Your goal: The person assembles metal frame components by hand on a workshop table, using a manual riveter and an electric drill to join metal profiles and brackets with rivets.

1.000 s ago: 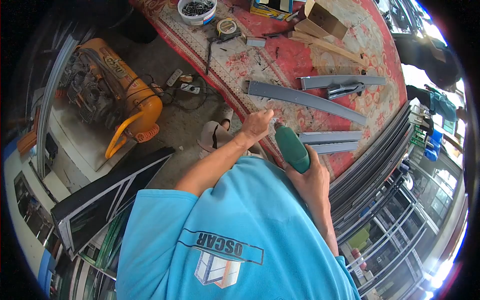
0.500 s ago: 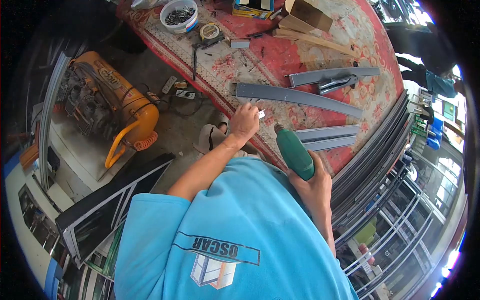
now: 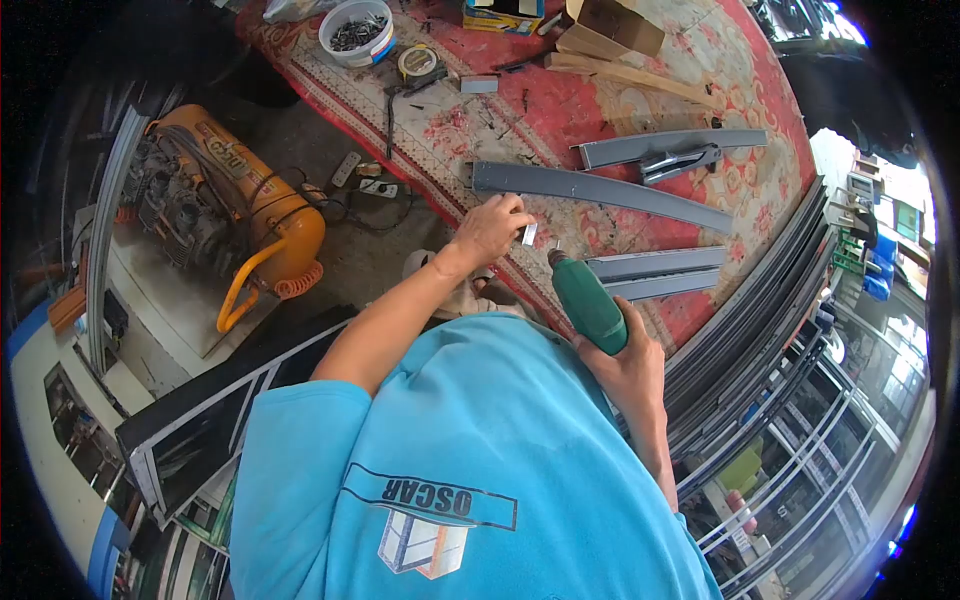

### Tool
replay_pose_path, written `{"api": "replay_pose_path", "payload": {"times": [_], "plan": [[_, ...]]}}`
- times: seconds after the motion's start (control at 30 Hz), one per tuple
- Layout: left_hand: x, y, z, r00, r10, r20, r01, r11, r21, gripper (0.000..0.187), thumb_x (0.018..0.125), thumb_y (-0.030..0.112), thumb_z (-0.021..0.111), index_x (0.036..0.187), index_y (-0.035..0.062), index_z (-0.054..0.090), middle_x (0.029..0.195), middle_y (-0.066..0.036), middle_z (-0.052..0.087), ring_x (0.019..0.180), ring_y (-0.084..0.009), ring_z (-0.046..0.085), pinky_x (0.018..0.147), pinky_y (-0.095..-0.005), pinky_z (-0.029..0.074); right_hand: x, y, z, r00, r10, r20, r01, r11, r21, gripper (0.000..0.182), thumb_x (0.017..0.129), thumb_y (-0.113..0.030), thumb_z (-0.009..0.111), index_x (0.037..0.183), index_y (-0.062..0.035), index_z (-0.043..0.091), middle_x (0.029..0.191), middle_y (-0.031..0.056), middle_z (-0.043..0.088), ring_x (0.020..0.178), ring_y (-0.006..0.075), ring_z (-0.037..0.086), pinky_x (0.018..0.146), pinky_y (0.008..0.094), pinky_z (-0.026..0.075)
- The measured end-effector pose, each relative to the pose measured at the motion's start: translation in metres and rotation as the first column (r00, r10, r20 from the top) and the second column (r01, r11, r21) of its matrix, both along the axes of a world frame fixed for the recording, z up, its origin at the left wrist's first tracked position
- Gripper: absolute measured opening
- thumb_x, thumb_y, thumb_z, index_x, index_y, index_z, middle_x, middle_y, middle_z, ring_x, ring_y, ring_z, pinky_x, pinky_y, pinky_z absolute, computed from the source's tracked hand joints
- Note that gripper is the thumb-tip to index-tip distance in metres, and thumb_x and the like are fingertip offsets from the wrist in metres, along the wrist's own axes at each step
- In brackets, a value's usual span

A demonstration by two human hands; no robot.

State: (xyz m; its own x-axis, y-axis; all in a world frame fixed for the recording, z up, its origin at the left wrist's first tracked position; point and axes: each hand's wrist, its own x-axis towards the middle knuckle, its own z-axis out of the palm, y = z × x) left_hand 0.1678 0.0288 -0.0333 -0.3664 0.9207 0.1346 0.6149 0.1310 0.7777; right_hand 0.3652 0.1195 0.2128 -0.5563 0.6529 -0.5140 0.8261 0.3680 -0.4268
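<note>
At the near edge of the bench [image 3: 690, 40], the green drill [image 3: 588, 305] is held in the right hand [image 3: 630, 365], its fingers wrapped around the body, and its long axis slants forward and to the left. The left hand [image 3: 492, 228] pinches a small metal piece [image 3: 529, 235] in its fingers; this piece points roughly away from the body, just left of the drill's tip and apart from it.

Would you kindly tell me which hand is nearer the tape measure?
Left. The left hand is below the tape measure in the picture; the right hand, holding the drill, is farther down and right.
</note>
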Motion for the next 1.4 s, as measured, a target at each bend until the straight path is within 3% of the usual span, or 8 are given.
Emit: {"api": "replay_pose_path", "payload": {"times": [0.17,0.27,0.6,0.87,1.1,1.2,1.27,1.4], "plan": [[0.006,-0.004,0.0,0.995,-0.095,0.015,0.096,0.994,-0.048,0.015,0.082,0.008,0.066,0.096,0.0102,0.065,0.098,-0.004,0.059,0.095,-0.0285,0.058,0.08,-0.043,0.049,-0.001,0.003,0.005,0.999,-0.007,-0.04,0.005,0.999,-0.052,0.07,0.073,-0.033,0.076,0.131,-0.0019,0.053,0.096,0.0245,0.07,0.092,0.0385,0.069,0.081,0.0437,0.053],[0.014,-0.014,-0.011,0.988,-0.126,-0.09,0.114,0.985,-0.126,0.015,0.081,0.009,0.067,0.097,0.0118,0.066,0.098,-0.003,0.059,0.095,-0.0256,0.057,0.08,-0.0411,0.046,-0.002,0.004,0.003,0.999,-0.008,-0.045,0.005,0.998,-0.063,0.07,0.072,-0.032,0.076,0.131,-0.0018,0.053,0.095,0.0242,0.07,0.091,0.0384,0.07,0.081,0.0436,0.054],[0.023,-0.017,-0.031,0.993,-0.007,-0.118,0.006,1.0,-0.012,0.021,0.073,0.016,0.076,0.092,0.0169,0.069,0.105,0.006,0.059,0.1,-0.0185,0.053,0.086,-0.0381,0.04,-0.023,0.015,-0.008,0.991,0.123,0.045,-0.123,0.992,0.009,0.07,0.072,-0.037,0.075,0.13,-0.002,0.055,0.094,0.0249,0.07,0.091,0.0395,0.069,0.08,0.0454,0.054],[0.024,-0.018,-0.03,0.984,-0.005,-0.175,-0.004,0.999,-0.048,0.021,0.071,0.018,0.076,0.091,0.0199,0.07,0.107,0.008,0.058,0.101,-0.0167,0.053,0.085,-0.0372,0.04,-0.044,0.017,-0.01,0.99,0.114,0.079,-0.109,0.992,-0.062,0.069,0.073,-0.036,0.074,0.129,-0.0008,0.055,0.068,0.0158,0.069,0.071,0.0301,0.072,0.071,0.0393,0.055],[0.024,-0.016,-0.033,0.986,0.008,-0.164,-0.011,1.0,-0.021,0.01,0.076,0.019,0.074,0.085,0.0197,0.069,0.102,0.008,0.059,0.1,-0.0166,0.054,0.086,-0.0375,0.039,-0.052,0.018,-0.007,0.986,0.116,0.123,-0.107,0.991,-0.074,0.067,0.074,-0.034,0.074,0.129,-0.0011,0.055,0.068,0.015,0.069,0.069,0.0282,0.072,0.07,0.0384,0.055],[0.025,-0.016,-0.036,0.991,0.013,-0.137,-0.015,1.0,-0.011,0.01,0.076,0.019,0.074,0.084,0.0199,0.068,0.102,0.008,0.059,0.1,-0.0163,0.054,0.085,-0.0377,0.039,-0.051,0.017,-0.01,0.986,0.12,0.117,-0.11,0.99,-0.086,0.069,0.073,-0.036,0.075,0.13,-0.0023,0.054,0.074,0.0178,0.07,0.075,0.0318,0.072,0.073,0.0408,0.055],[0.023,-0.015,-0.036,0.993,0.019,-0.12,-0.019,1.0,0.0,0.01,0.076,0.019,0.074,0.083,0.0199,0.068,0.101,0.008,0.059,0.1,-0.0161,0.054,0.085,-0.0379,0.039,-0.052,0.012,-0.013,0.947,0.23,0.224,-0.25,0.966,0.062,0.071,0.072,-0.038,0.075,0.131,-0.0054,0.054,0.083,0.0216,0.07,0.082,0.0366,0.07,0.076,0.0443,0.055],[0.023,-0.016,-0.036,0.987,-0.008,-0.163,0.01,1.0,0.013,0.011,0.075,0.021,0.074,0.084,0.0205,0.067,0.095,0.008,0.057,0.098,-0.0159,0.053,0.085,-0.0381,0.039,-0.066,0.013,-0.007,0.932,0.229,0.282,-0.248,0.968,0.031,0.071,0.071,-0.039,0.075,0.131,-0.0081,0.054,0.09,0.0237,0.07,0.088,0.0401,0.068,0.078,0.0473,0.054]]}}
